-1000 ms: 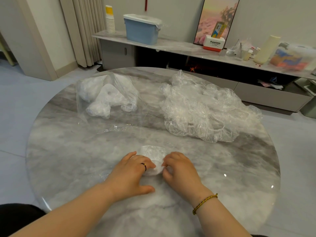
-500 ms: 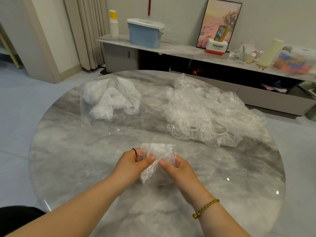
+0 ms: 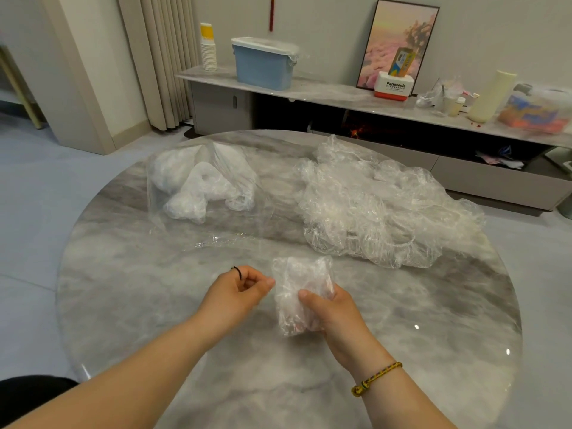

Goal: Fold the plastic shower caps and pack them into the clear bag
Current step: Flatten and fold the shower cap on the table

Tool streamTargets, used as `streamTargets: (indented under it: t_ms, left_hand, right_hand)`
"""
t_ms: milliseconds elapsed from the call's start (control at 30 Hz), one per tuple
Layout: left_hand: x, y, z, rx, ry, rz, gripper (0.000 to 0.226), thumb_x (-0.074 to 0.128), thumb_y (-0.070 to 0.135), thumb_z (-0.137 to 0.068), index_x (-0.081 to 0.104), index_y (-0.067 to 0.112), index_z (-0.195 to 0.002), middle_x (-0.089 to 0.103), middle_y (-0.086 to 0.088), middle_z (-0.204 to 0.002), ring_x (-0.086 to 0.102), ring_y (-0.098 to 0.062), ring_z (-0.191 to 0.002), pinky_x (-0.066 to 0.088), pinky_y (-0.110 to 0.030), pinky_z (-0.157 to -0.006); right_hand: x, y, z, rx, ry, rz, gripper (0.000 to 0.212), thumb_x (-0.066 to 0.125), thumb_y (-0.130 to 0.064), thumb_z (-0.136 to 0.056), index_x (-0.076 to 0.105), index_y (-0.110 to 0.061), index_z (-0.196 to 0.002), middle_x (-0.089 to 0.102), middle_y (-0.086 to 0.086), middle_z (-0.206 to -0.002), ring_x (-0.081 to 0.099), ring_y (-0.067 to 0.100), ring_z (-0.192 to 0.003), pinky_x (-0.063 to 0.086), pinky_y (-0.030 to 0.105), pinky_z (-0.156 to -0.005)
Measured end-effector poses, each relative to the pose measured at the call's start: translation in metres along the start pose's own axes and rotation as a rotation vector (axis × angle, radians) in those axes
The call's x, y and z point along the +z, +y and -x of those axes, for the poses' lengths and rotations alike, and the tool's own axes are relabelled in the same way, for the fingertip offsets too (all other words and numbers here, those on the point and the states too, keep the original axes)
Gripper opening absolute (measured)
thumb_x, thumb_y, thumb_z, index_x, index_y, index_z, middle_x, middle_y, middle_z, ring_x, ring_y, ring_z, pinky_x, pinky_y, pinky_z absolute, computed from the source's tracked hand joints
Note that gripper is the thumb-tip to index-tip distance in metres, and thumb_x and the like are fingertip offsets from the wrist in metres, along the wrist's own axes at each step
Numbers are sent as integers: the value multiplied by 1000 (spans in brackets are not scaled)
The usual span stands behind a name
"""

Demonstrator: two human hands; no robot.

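Observation:
My right hand (image 3: pixel 332 314) grips a folded clear shower cap (image 3: pixel 298 286), lifted just above the round marble table (image 3: pixel 154 292). My left hand (image 3: pixel 236 289) hovers beside the cap with its fingers curled and nothing in them, its thumb tip close to the cap's left edge. The clear bag (image 3: pixel 213 193) lies at the back left of the table with folded white caps inside, its mouth towards me. At the back right spreads a loose pile of unfolded shower caps (image 3: pixel 380 209).
Behind the table runs a low marble shelf (image 3: pixel 309 91) with a blue bin (image 3: pixel 263 66), a stack of paper cups (image 3: pixel 208 48), a framed picture (image 3: pixel 399 41) and small clutter. Grey floor surrounds the table; curtains (image 3: pixel 161 57) hang at the back left.
Both hands pressed the cap flat on the table, then lifted it together. Now my left hand has let go and moved slightly left, and the right hand alone holds the cap.

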State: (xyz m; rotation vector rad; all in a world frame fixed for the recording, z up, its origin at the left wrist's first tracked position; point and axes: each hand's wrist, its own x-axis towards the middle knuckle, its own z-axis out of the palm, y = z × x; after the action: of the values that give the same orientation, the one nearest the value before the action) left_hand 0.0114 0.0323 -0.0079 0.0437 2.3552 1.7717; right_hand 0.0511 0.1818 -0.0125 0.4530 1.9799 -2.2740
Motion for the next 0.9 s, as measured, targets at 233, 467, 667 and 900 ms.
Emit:
streamTargets:
  t_ms: [233, 467, 667, 900]
  left_hand:
    - [-78, 16, -38, 161, 355, -601, 24, 55, 23, -91, 65, 11, -109, 50, -4, -122, 43, -25, -119, 31, -27, -94]
    - [-115, -2, -71, -40, 349, -868, 40, 40, 36, -97, 48, 25, -134, 5, -4, -156, 9, -27, -141, 12, -38, -112]
    - [-120, -17, -88, -170, 231, -992, 48, 34, 29, -100, 23, 21, -146, -1, 1, -156, 27, -27, -135, 27, -36, -105]
    - [-137, -13, -83, 40, 298, -753, 68, 33, -4, -90, 14, 27, -148, 15, 15, -152, 47, -23, -86, 32, -26, -68]
  right_hand:
    - [-2, 1, 1, 30, 42, 94, 12, 54, -1, -89, 62, -10, -89, 63, 4, -76, 59, 16, -69, 46, 18, -54]
    - [2, 4, -1, 69, 41, 101, 13, 54, 0, -88, 63, -8, -94, 67, 11, -84, 62, 24, -77, 47, 27, -62]
    - [20, 6, -19, 113, 29, -23, 15, 49, -1, -90, 63, -2, -97, 67, 10, -77, 64, 22, -69, 52, 32, -61]
    - [78, -31, -60, 58, -55, -191, 19, 45, 1, -92, 60, -11, -97, 67, 4, -79, 64, 14, -63, 52, 24, -46]
